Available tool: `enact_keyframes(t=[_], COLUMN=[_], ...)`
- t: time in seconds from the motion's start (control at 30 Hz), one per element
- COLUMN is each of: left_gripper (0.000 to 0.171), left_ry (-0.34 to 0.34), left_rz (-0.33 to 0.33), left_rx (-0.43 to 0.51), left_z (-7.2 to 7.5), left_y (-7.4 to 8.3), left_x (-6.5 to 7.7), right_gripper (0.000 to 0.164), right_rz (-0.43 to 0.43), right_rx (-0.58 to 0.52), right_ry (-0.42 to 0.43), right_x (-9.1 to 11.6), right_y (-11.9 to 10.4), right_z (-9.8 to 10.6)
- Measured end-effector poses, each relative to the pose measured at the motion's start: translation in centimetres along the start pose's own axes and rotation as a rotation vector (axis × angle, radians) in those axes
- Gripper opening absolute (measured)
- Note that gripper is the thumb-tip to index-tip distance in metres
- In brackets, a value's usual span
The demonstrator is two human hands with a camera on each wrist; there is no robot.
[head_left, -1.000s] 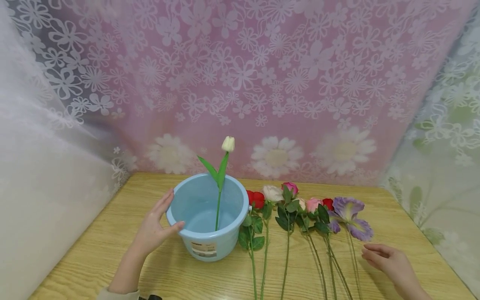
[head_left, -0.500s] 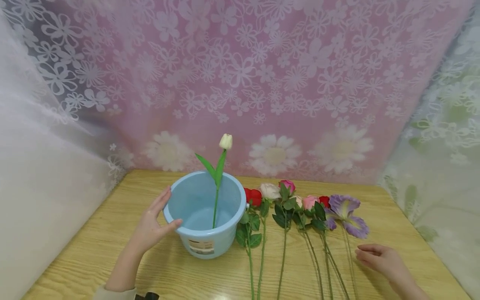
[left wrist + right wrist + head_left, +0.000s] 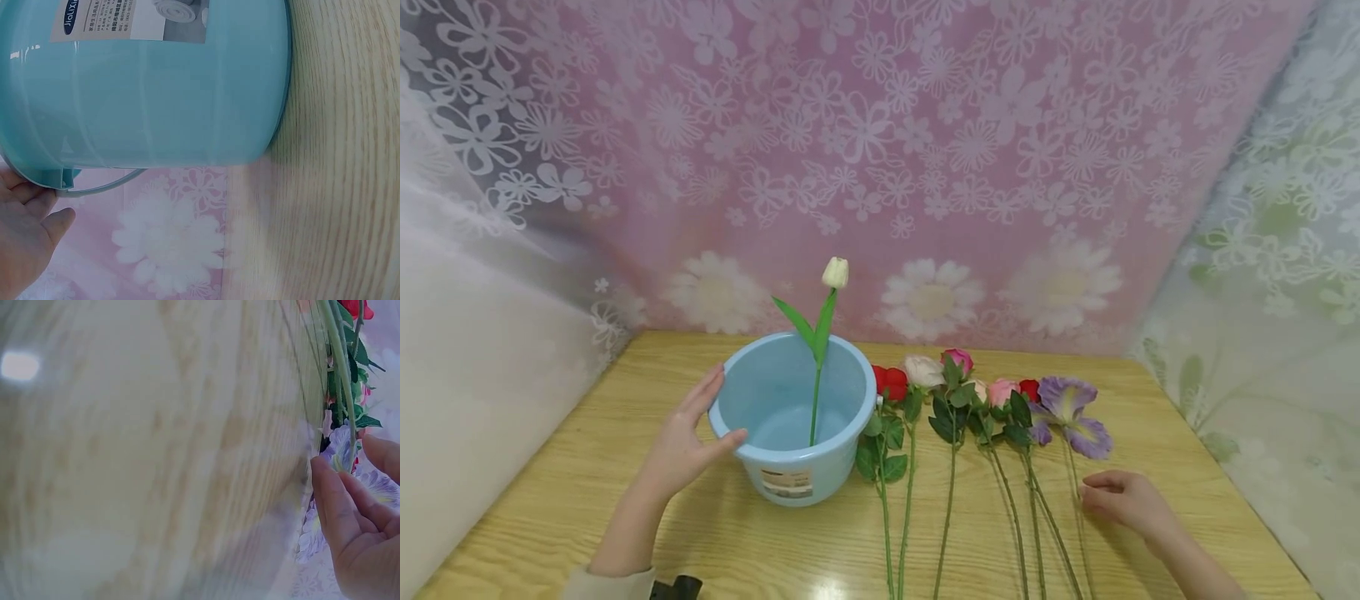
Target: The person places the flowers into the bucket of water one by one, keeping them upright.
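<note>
A light blue bucket [image 3: 797, 475] stands on the table, with a white tulip [image 3: 835, 273] leaning upright inside. My left hand [image 3: 679, 450] rests spread against the bucket's left side, fingertips and thumb touching near the rim. The left wrist view shows that hand's fingers [image 3: 37, 199] beside the handle's pivot, thumb apart. A purple iris [image 3: 1067, 408] lies at the right end of a row of flowers. My right hand [image 3: 1127, 504] has its fingertips right at the iris stem [image 3: 1078, 512]. In the right wrist view, thumb and fingers [image 3: 337, 500] stand apart around the stem.
Between bucket and iris lie several flowers side by side, stems toward me: a red flower [image 3: 892, 383], a white rose [image 3: 923, 371], a magenta rose [image 3: 958, 360] and a pink rose [image 3: 1002, 392]. A patterned pink curtain [image 3: 880, 167] hangs behind the wooden table [image 3: 760, 550].
My right hand has moved left to the iris stem. The left hand stays at the bucket. The head view has shifted slightly, so everything sits a little further left and up.
</note>
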State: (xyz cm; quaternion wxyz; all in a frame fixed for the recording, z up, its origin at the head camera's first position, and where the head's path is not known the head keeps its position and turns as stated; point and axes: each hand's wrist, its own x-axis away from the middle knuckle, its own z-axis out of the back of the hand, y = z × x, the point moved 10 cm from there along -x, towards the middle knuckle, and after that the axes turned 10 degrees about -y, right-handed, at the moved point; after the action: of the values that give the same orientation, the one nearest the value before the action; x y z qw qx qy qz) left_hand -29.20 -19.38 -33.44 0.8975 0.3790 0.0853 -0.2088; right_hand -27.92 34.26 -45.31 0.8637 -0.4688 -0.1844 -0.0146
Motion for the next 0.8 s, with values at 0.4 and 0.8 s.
enact_keyframes(t=[0.4, 0.8], left_gripper=[0.081, 0.080], left_ry=[-0.006, -0.014], left_rz=[0.022, 0.023], left_rx=[-0.013, -0.015], left_z=[-0.1, 0.0], left_y=[-0.3, -0.1], left_x=[0.2, -0.1], right_gripper=[0.051, 0.049], right_rz=[0.014, 0.015], right_rx=[-0.025, -0.081], right_ry=[-0.055, -0.098], right_x=[-0.6, -1.3], right_y=[-0.3, -0.2], right_z=[-0.7, -1.1])
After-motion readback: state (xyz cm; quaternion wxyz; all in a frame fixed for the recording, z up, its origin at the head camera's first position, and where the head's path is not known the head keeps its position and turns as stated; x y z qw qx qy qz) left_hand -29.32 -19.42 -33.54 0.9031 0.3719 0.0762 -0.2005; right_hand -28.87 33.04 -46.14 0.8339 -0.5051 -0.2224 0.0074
